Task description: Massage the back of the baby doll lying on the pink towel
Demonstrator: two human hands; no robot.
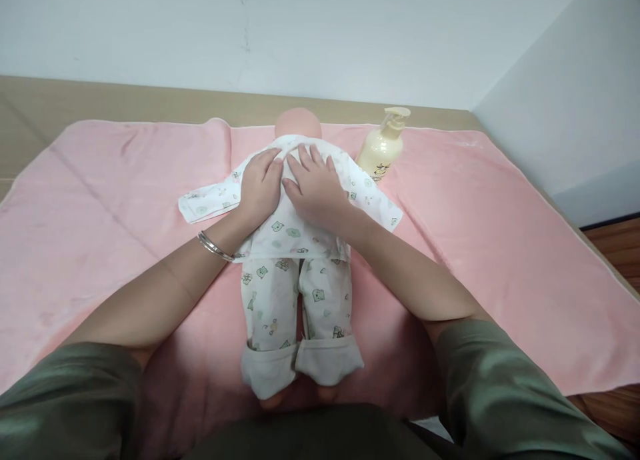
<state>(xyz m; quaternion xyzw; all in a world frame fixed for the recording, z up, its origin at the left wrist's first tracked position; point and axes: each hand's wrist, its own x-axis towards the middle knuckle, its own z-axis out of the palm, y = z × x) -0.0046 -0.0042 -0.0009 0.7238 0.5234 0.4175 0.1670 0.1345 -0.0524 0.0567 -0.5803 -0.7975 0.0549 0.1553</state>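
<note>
A baby doll (pixel 299 123) lies face down, its bald head pointing away from me. It wears a white printed shirt (pixel 295 242) with the sleeves spread to both sides, and matching trousers (pixel 273 300) with rolled cuffs. My left hand (pixel 261 185) rests flat on the left side of the doll's upper back, its fingers fairly close together. Beside it my right hand (pixel 317 185) lies on the right side of the back, fingers spread. Neither hand grasps anything. The doll's feet show only partly below the cuffs.
A pink blanket (pixel 130 200) covers most of the table (pixel 165 101) beneath the doll. To the right of the doll's head stands a pale yellow pump bottle (pixel 383 147). White walls (pixel 320 40) border the back and right.
</note>
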